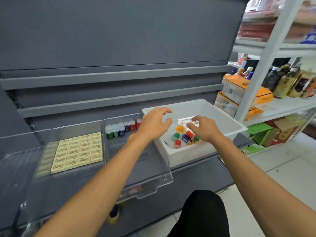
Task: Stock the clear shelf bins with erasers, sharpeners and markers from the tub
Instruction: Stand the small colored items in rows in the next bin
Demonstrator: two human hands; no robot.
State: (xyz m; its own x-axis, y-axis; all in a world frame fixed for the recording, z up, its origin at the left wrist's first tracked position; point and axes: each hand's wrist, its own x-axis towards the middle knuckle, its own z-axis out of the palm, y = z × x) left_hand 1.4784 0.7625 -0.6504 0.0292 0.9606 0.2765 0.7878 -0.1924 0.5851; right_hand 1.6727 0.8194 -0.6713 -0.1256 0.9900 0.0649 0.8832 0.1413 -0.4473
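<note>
Both of your hands reach out to the white tub (213,108). The tub sits on the grey shelf (196,173), at the right end, just beside the clear bins.

Your left hand (153,124) hangs over the left rim of the tub. Its fingers are spread wide and bent a little, and it holds nothing.

Your right hand (205,128) is inside the tub, with its fingers bent down at the white markers (185,119). The fingertips are right at the markers, but you cannot tell if they hold one.

The markers are long and white with small print, and they lie flat near the back of the tub. In front of them lie the loose sharpeners (185,137). These are small and blocky, in orange, green, red and blue, and they lie tipped every which way on the tub floor.

The middle bin (130,151) has a row of lined-up sharpeners (119,129) along its back wall. They stand upright, side by side, in green, blue and red with pale tops.

The left bin (77,129) holds the erasers (77,151). They are pale yellow blocks with print on top, packed flat in neat rows that touch each other.

Off to the right stands a white rack (280,103) with dark bottles (282,81) and orange boxes (239,93).
</note>
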